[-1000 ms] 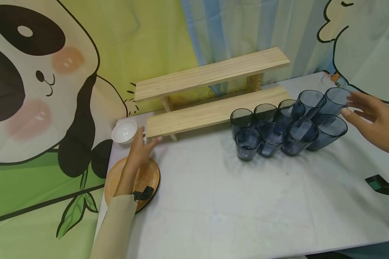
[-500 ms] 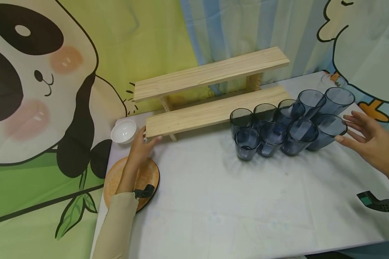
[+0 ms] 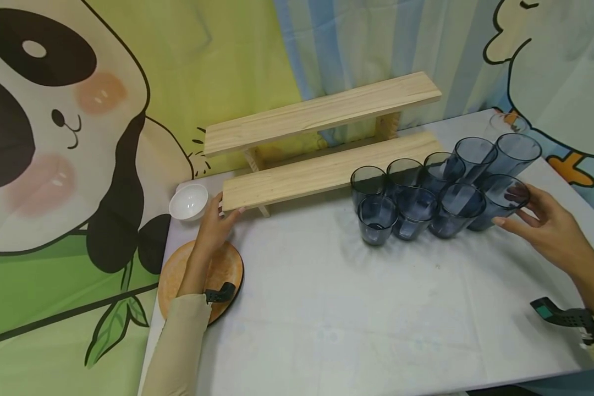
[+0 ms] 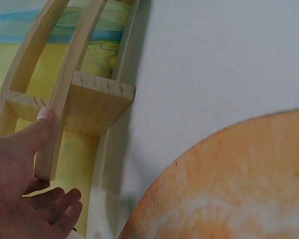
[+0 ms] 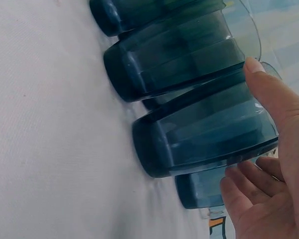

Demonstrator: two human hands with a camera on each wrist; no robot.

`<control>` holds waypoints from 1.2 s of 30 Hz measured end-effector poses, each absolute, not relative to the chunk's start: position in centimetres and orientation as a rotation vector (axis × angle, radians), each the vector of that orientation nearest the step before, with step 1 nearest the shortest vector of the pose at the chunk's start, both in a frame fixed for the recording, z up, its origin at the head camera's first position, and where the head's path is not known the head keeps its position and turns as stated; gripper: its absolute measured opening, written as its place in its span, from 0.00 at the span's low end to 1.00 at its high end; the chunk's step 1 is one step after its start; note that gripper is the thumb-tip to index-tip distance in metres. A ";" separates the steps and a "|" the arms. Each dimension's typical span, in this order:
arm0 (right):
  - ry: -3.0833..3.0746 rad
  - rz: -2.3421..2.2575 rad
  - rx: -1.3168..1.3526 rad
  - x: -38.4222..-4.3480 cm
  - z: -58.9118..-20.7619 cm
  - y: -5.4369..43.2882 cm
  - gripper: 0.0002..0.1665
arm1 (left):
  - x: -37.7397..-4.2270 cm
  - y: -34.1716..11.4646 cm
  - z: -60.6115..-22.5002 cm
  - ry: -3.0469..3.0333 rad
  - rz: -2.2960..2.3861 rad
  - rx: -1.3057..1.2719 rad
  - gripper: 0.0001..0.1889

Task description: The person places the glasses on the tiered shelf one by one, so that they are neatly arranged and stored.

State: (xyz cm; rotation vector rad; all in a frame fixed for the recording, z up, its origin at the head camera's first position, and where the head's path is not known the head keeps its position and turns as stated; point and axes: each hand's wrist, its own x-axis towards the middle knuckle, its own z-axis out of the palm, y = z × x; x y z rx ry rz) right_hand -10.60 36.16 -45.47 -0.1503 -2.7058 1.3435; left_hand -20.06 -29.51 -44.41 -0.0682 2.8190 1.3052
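In the head view my left hand [image 3: 214, 226] is at the left end of a two-tier wooden shelf [image 3: 322, 116]. The left wrist view shows its thumb on the lower board [image 4: 60, 119], with the fingers bent at the board's end. On the right, my right hand [image 3: 554, 234] holds the front right drinking glass [image 3: 495, 209] of a close-packed group of blue-grey glasses [image 3: 417, 212]. Its thumb lies along the near side and the other fingers reach round the far side, as the right wrist view shows on the same glass [image 5: 209, 132]. That glass stands upright beside its neighbours.
A small white bowl [image 3: 189, 202] stands left of the shelf. Below it, a round orange-brown board [image 3: 227, 269] lies partly under my left forearm. A clear glass [image 3: 507, 124] stands at the back right. White cloth [image 3: 336, 308] covers the table, with printed curtains behind.
My right hand has come forward and left from the back right glass to the front right one, and its fingers have closed round it. My left thumb has moved slightly closer to the shelf's end.
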 end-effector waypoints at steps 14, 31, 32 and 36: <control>-2.700 1.268 -0.124 -11.3 -46.7 35.9 0.50 | -20.2 -29.9 -44.2 2.804 1.291 -0.053 0.49; -2.692 1.236 -0.151 -11.2 -47.0 35.9 0.45 | -20.2 -29.9 -44.5 2.793 1.325 -0.027 0.48; -2.691 1.231 -0.152 -11.2 -47.0 35.9 0.44 | -20.2 -29.9 -44.5 2.792 1.324 -0.028 0.48; -2.696 1.215 -0.159 -11.1 -46.9 35.9 0.43 | -20.3 -29.9 -44.5 2.794 1.321 -0.032 0.48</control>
